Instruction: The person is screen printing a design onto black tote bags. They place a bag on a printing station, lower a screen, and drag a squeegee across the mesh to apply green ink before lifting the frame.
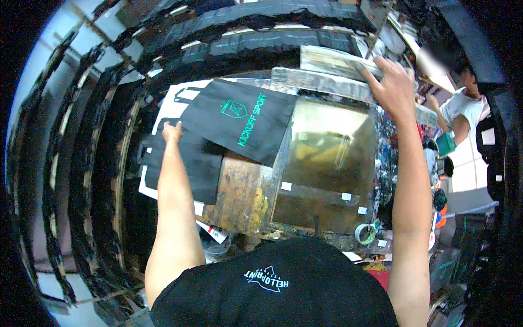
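Note:
My left hand (172, 132) rests on a black fabric bag (185, 163) lying on a white board at the left of the worktable. Beside it, a second black bag (239, 122) with a green printed emblem lies tilted, partly over the first. My right hand (393, 83) is raised at the upper right, gripping the paint-stained wooden screen frame (332, 73), which is lifted at the far side of the table. Below the frame lies a glossy brownish printing plate (321, 163).
Racks of black bags (92, 163) curve round the left and top. A tape roll (365, 233) sits at the table's near right edge. Another person in a white shirt (463, 109) stands at the right. Ink-stained clutter lines the right side.

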The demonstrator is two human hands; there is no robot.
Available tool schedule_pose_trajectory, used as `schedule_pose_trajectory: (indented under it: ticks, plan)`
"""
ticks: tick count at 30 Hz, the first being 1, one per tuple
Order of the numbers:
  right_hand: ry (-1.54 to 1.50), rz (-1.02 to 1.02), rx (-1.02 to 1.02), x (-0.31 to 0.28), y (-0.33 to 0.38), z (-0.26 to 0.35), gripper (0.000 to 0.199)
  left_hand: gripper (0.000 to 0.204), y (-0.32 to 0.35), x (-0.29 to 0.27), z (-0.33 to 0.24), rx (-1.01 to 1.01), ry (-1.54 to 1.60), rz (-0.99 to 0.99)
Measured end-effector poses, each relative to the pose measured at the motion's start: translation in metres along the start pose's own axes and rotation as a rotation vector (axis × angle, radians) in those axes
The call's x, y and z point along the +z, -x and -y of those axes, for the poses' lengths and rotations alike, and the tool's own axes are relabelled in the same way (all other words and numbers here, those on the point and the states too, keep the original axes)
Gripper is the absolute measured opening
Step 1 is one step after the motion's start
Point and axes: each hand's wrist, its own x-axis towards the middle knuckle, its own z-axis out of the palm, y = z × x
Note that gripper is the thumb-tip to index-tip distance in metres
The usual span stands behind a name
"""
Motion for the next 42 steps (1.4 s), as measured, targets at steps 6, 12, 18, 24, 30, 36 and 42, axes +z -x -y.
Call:
schedule_pose_trajectory:
  ticks: [6, 12, 18, 24, 30, 36, 42]
  plan:
    - [0.053, 0.042, 0.019, -0.007, 0.019, 0.005, 0.050, 0.059, 0.195, 0.066, 0.050, 0.405, -0.023, -0.131]
    - [0.064, 0.012, -0.005, 0.001, 0.021, 0.007, 0.048, 0.075, 0.361, 0.069, 0.087, 0.428, -0.325, 0.119]
    - [0.130, 0.142, 0.050, 0.002, 0.022, -0.005, 0.055, 0.065, 0.347, 0.061, 0.088, 0.456, -0.246, 0.137]
    - [0.175, 0.143, 0.031, 0.011, 0.024, -0.017, 0.057, 0.061, 0.275, 0.010, 0.124, 0.498, -0.127, -0.030]
    - [0.148, 0.139, 0.022, 0.009, 0.027, -0.005, 0.053, 0.087, 0.272, 0.019, 0.163, 0.422, -0.365, 0.243]
    - [0.089, 0.095, -0.010, 0.007, 0.028, -0.009, 0.039, 0.082, 0.274, 0.034, 0.163, 0.453, -0.290, 0.156]
    - [0.156, 0.072, -0.002, -0.003, 0.027, 0.003, 0.040, 0.066, 0.272, 0.033, 0.160, 0.422, -0.361, 0.202]
